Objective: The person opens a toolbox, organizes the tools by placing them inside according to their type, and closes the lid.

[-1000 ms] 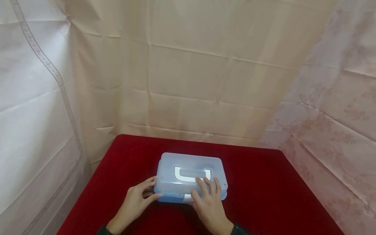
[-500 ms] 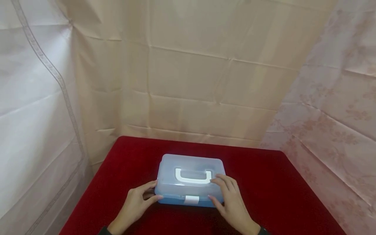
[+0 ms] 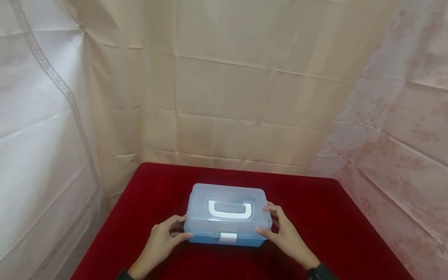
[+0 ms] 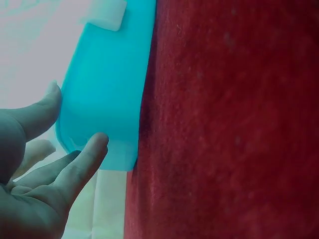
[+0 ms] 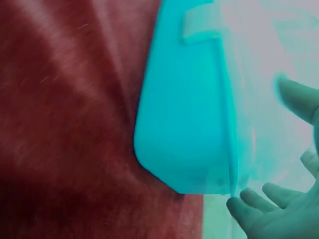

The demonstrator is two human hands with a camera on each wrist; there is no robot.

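A plastic storage box with a blue base and a clear, frosted lid sits on red cloth, its lid down. A white carry handle lies flat on the lid, and a white latch hangs down the front. My left hand holds the front left corner, thumb at the front rim and fingers along the end wall. At the opposite corner, my right hand has its fingers spread, thumb over the lid's front edge and fingertips beside the right end.
The red cloth covers a table with rounded back corners. A cream curtain hangs behind it. White fabric hangs at left and flower-patterned fabric at right.
My right hand has left the latch and handle and moved right to the box's right front corner, uncovering the latch. My left hand has stayed at its corner.
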